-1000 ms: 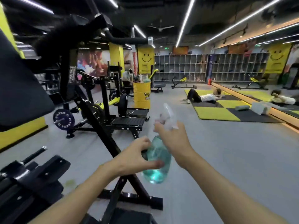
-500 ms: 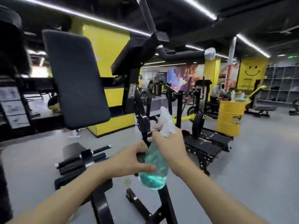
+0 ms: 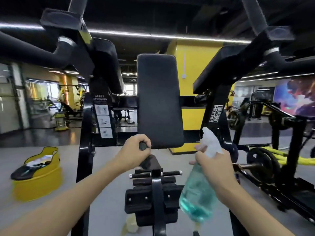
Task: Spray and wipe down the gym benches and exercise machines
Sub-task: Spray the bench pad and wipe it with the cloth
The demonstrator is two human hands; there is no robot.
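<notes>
Head view: you are facing the black back pad (image 3: 159, 99) of a press machine, which is standing upright straight ahead between the left upright (image 3: 85, 133) and the right upright (image 3: 215, 114).
Left hand (image 3: 134, 150): you are gripping a dark cloth (image 3: 150, 162) in a tight fist at the pad's lower left corner; whether your knuckles are touching the pad edge cannot be told.
Right hand (image 3: 213, 160): you are wrapping it round the neck of the spray bottle (image 3: 196, 198), with one finger lying out by the white trigger head.
Spray bottle: it is hanging tilted, holding teal liquid, just right of the seat and apart from the pad; its nozzle is pointing up and left, near the pad's lower right edge.
Seat (image 3: 151, 196): it is lying black and low under your hands, with a crossbar (image 3: 154, 173) running across its far end.
Overhead: the left lever arm (image 3: 34, 48) and the right lever arm (image 3: 255, 48) are reaching in above you on both sides.
Left side: grey floor (image 3: 68, 155) is lying open between the left upright and a yellow drum (image 3: 37, 176).
Right side: a weight plate (image 3: 262, 160) on a neighbouring black frame is crowding near the bottle.
</notes>
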